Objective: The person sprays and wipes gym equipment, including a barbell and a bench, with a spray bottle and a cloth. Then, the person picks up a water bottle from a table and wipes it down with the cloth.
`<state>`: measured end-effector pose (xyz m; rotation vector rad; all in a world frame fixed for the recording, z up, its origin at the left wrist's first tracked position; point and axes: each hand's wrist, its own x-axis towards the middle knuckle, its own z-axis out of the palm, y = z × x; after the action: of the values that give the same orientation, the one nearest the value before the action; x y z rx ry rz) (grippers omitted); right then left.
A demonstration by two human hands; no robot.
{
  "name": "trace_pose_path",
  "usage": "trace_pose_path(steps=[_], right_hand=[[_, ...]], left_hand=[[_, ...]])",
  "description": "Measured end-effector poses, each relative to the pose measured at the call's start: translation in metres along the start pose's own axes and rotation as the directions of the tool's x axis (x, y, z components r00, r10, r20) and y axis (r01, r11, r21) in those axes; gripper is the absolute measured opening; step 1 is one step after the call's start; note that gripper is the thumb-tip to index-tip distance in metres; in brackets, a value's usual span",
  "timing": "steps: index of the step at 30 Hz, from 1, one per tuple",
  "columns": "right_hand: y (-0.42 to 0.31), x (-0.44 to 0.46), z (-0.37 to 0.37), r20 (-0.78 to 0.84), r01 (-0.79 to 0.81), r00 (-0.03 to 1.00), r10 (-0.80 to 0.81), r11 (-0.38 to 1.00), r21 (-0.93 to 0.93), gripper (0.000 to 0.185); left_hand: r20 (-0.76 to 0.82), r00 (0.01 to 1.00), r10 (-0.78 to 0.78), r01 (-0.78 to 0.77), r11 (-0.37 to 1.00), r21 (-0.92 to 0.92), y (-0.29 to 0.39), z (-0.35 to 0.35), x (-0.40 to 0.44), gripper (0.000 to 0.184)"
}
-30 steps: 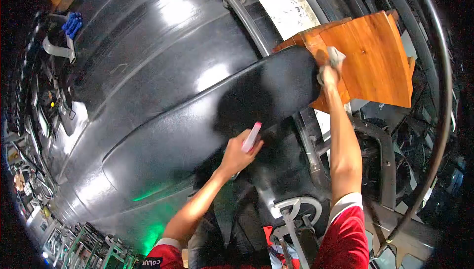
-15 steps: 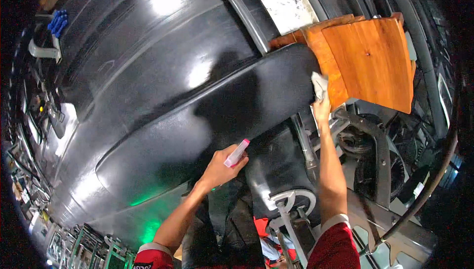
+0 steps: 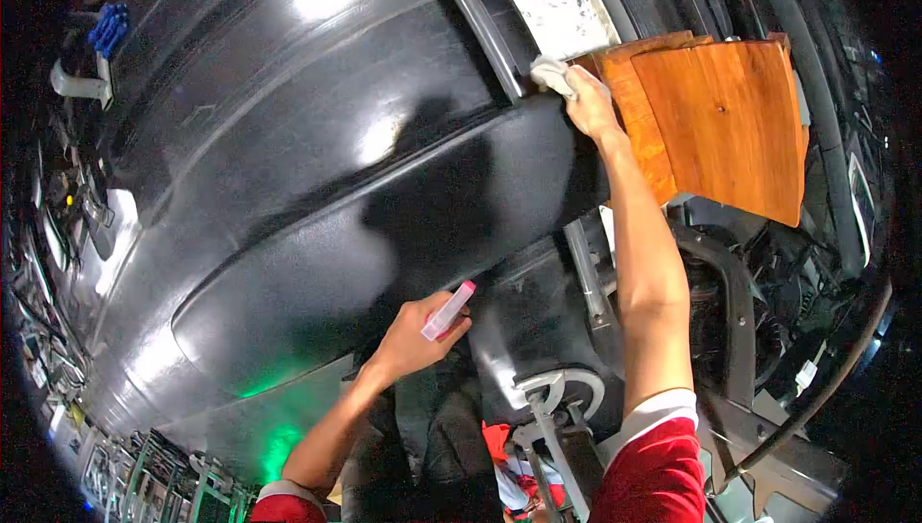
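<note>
A long, smooth black panel (image 3: 317, 254) with rounded ends stretches across the middle of the view, on a larger glossy black surface (image 3: 288, 91). My right hand (image 3: 591, 100) reaches to its far right end, fingers closed round a crumpled white cloth (image 3: 553, 75). The cloth is at the panel's upper edge, close to a metal tube. Near the panel's lower edge, my left hand (image 3: 418, 339) is closed on a small translucent stick with a pink end (image 3: 449, 310). Its exact kind is unclear. The pink end points up and right, apart from the cloth.
Stacked orange-brown wooden boards (image 3: 725, 124) lie right of my right hand. A metal tube (image 3: 475, 28) runs down toward the cloth, beside a white stained sheet (image 3: 557, 4). Below are metal frame parts (image 3: 567, 393). Blue gloves (image 3: 109, 29) hang at the left.
My right hand has moved the cloth up and left, from the panel's right end to its upper edge. My left hand shifts slightly left and down with the stick.
</note>
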<state>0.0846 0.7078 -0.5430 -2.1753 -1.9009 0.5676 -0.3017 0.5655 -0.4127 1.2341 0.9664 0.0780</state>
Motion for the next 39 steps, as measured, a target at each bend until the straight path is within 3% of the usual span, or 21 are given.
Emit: trace_pose_path(steps=[3,5,7,10,14,15,18,20,22,23,24,25,26,27,30,31,34,35,37,38,39], right_hand=[[0.045,-0.049,0.009,-0.347,0.108,0.934,-0.088,0.993,0.037,0.048],[0.060,-0.096,0.001,-0.207,-0.282,0.930,0.305,0.950,0.131,0.051],[0.050,-0.131,-0.008,-0.129,-0.570,0.803,0.582,0.813,0.123,0.050],[0.025,-0.163,-0.002,-0.201,-0.662,0.679,0.706,0.707,0.250,0.049],[0.029,-0.198,0.045,-0.384,-0.468,0.727,0.570,0.819,0.330,0.053],[0.022,-0.210,0.053,-0.321,-0.609,0.668,0.671,0.741,0.282,0.057],[0.008,-0.240,0.068,-0.394,-0.574,0.661,0.639,0.768,0.283,0.050],[0.015,-0.249,0.055,0.074,-0.691,0.522,0.850,0.371,0.620,0.051],[0.060,-0.244,0.054,-0.200,-0.528,0.562,0.802,0.535,0.659,0.044],[0.091,-0.231,0.053,-0.285,-0.266,0.598,0.749,0.521,0.811,0.040],[0.050,-0.195,0.009,-0.321,-0.477,0.435,0.841,0.518,0.711,0.033],[0.091,-0.177,0.021,-0.406,-0.220,0.495,0.768,0.563,0.797,0.029],[0.048,-0.149,-0.015,-0.414,-0.392,0.546,0.728,0.659,0.642,0.029],[0.085,-0.127,-0.003,-0.342,-0.528,0.610,0.715,0.688,0.497,0.038],[0.072,-0.054,0.030,-0.223,-0.550,0.784,0.579,0.815,0.182,0.029],[0.018,-0.054,0.020,-0.386,-0.342,0.860,0.333,0.938,0.047,0.035],[-0.007,-0.057,0.005,-0.118,0.035,0.993,-0.020,0.991,0.129,0.043],[0.018,-0.053,0.001,-0.187,0.214,0.962,-0.199,0.975,0.061,0.043],[0.028,-0.051,-0.006,-0.071,-0.387,0.915,0.396,0.915,0.118,0.040],[0.028,-0.048,-0.001,-0.164,-0.515,0.827,0.538,0.841,0.166,0.037],[0.013,-0.050,0.002,-0.291,-0.421,0.856,0.428,0.903,0.091,0.039]], left_hand=[[0.002,0.999,0.035,-0.035,0.999,0.010,0.000,-0.003,-0.004,0.017],[0.010,0.998,0.057,-0.057,0.998,0.006,-0.001,-0.003,-0.005,0.017],[-0.019,0.997,0.081,-0.081,0.997,-0.008,-0.006,-0.004,-0.004,0.018],[-0.042,0.998,-0.052,0.048,0.996,-0.080,0.001,-0.006,-0.005,0.019],[-0.039,0.998,-0.056,0.053,0.996,-0.076,-0.005,-0.004,-0.009,0.019],[-0.057,0.998,0.002,-0.004,0.999,-0.035,-0.006,-0.003,-0.009,0.020],[-0.059,0.997,0.052,-0.053,0.999,-0.009,-0.003,-0.002,-0.010,0.020],[-0.049,0.998,0.033,-0.034,0.999,-0.018,0.000,-0.004,-0.014,0.020],[-0.069,0.996,0.052,-0.052,0.999,-0.005,0.003,-0.008,-0.017,0.020],[-0.069,0.996,0.050,-0.050,0.999,-0.003,-0.003,-0.009,-0.018,0.020],[-0.070,0.996,0.062,-0.062,0.998,0.010,-0.009,-0.010,-0.018,0.019],[-0.068,0.995,0.075,-0.074,0.997,0.023,-0.014,-0.011,-0.020,0.019],[-0.067,0.995,0.076,-0.075,0.997,0.024,-0.017,-0.012,-0.021,0.019],[-0.058,0.991,0.123,-0.121,0.992,0.038,-0.018,-0.013,-0.023,0.019],[-0.025,0.993,0.119,-0.119,0.993,0.008,-0.011,-0.014,-0.025,0.018],[0.002,0.998,0.069,-0.069,0.997,-0.034,-0.008,-0.014,-0.025,0.018],[0.006,0.986,0.169,-0.169,0.985,0.030,-0.003,-0.016,-0.022,0.019],[0.002,0.980,0.201,-0.201,0.980,0.012,-0.003,-0.016,-0.020,0.019],[0.024,0.982,0.188,-0.188,0.982,0.026,0.002,-0.024,-0.019,0.020],[0.053,0.983,0.177,-0.180,0.983,0.042,0.005,-0.027,-0.017,0.020],[0.050,0.981,0.186,-0.188,0.982,0.034,0.007,-0.029,-0.016,0.020]])
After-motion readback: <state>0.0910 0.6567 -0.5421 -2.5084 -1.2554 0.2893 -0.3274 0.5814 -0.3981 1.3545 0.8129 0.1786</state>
